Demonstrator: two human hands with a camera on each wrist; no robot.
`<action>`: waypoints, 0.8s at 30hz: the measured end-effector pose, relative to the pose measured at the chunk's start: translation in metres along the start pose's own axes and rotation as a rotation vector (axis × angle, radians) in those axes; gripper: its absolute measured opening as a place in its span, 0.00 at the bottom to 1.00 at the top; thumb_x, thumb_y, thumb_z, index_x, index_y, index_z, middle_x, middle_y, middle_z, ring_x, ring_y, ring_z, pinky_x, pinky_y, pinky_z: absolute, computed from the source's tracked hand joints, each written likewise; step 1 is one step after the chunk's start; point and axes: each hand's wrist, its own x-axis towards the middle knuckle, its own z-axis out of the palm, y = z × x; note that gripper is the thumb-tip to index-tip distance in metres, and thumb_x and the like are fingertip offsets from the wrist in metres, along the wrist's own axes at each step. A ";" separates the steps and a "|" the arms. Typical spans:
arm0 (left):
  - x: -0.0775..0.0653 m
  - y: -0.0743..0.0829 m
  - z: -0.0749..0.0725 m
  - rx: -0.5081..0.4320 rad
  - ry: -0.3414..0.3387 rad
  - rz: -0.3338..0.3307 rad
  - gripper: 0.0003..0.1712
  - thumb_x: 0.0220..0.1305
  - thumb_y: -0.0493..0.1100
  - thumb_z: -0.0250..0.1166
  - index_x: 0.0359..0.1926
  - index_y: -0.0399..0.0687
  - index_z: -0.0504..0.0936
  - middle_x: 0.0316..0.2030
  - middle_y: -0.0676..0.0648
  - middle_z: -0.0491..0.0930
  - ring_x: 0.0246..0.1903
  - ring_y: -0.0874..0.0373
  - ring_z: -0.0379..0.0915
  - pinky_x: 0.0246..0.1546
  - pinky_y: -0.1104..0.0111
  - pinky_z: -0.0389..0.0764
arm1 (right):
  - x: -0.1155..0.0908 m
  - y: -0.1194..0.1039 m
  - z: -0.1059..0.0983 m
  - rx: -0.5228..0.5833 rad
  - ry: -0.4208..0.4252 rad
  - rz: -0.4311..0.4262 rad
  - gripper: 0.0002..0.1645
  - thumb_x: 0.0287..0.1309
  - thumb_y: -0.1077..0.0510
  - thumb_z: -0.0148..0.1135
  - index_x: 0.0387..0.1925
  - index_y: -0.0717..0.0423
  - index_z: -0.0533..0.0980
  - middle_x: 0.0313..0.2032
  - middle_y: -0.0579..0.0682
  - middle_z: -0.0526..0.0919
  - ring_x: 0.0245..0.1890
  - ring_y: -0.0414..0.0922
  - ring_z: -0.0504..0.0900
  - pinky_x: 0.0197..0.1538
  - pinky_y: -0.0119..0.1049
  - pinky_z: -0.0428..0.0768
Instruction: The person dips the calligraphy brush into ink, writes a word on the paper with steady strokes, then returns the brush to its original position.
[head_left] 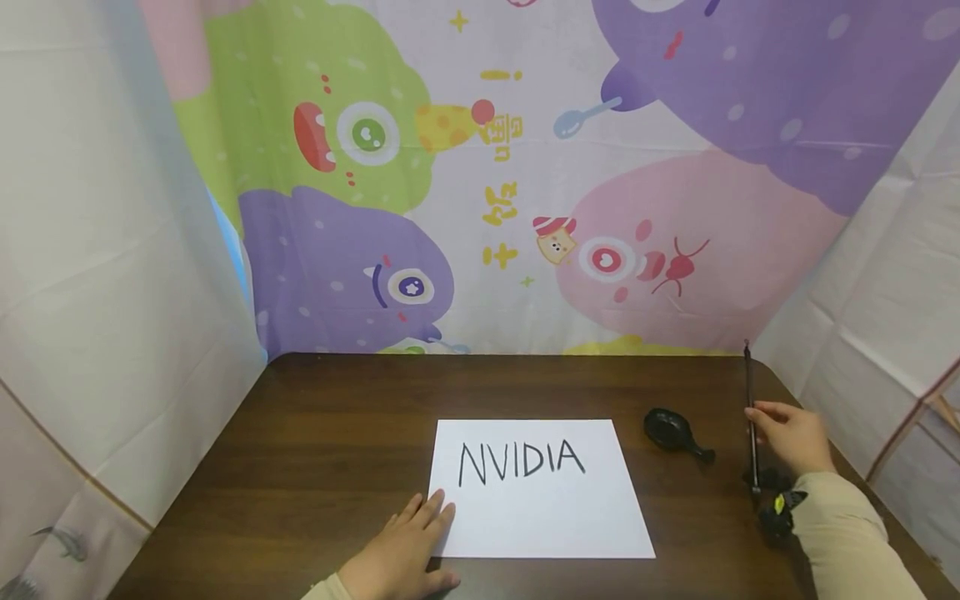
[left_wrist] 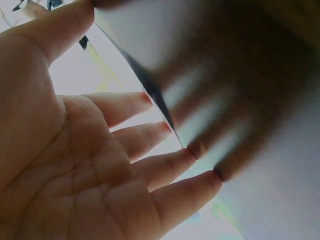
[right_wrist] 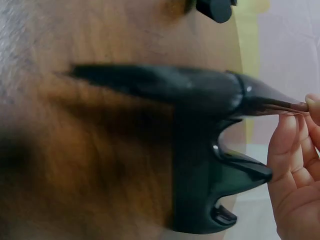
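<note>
On the dark wooden table, a white sheet of paper carries the handwritten black letters "NVIDIA". My left hand lies with fingers spread at the sheet's left edge; in the left wrist view its fingertips touch the surface. At the right, my right hand pinches the thin handle of a dark calligraphy brush. Seen from the right wrist, the brush's dark bristles lie beyond a black pronged brush rest. Whether brush and rest touch, I cannot tell.
Between paper and brush lies a black rounded object with a narrow neck and flared end. A patterned curtain hangs behind the table, and pale fabric walls stand on both sides.
</note>
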 end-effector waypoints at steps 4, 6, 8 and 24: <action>0.000 0.000 -0.001 0.008 0.004 0.007 0.49 0.55 0.61 0.69 0.71 0.40 0.65 0.73 0.35 0.58 0.71 0.29 0.52 0.60 0.32 0.63 | 0.000 0.006 0.003 -0.011 -0.021 0.015 0.30 0.69 0.49 0.55 0.54 0.76 0.74 0.35 0.64 0.87 0.19 0.33 0.80 0.25 0.26 0.78; 0.000 -0.001 -0.001 0.008 0.006 0.009 0.49 0.55 0.61 0.69 0.71 0.40 0.65 0.73 0.35 0.58 0.71 0.29 0.52 0.60 0.32 0.63 | 0.000 0.009 0.004 -0.014 -0.026 0.018 0.30 0.69 0.49 0.55 0.54 0.76 0.74 0.37 0.66 0.86 0.19 0.33 0.80 0.25 0.27 0.78; 0.000 -0.001 0.000 0.006 0.008 0.010 0.49 0.55 0.61 0.69 0.70 0.39 0.65 0.73 0.35 0.58 0.71 0.29 0.52 0.60 0.31 0.63 | 0.000 0.011 0.006 -0.013 -0.029 0.019 0.30 0.69 0.50 0.55 0.54 0.77 0.74 0.39 0.68 0.86 0.19 0.33 0.80 0.25 0.27 0.78; -0.001 0.002 -0.003 0.007 0.021 0.006 0.49 0.54 0.60 0.70 0.70 0.39 0.65 0.73 0.34 0.58 0.70 0.28 0.52 0.59 0.31 0.63 | -0.003 0.011 0.011 -0.043 -0.062 0.017 0.29 0.69 0.53 0.55 0.53 0.79 0.73 0.39 0.70 0.84 0.19 0.34 0.79 0.25 0.28 0.77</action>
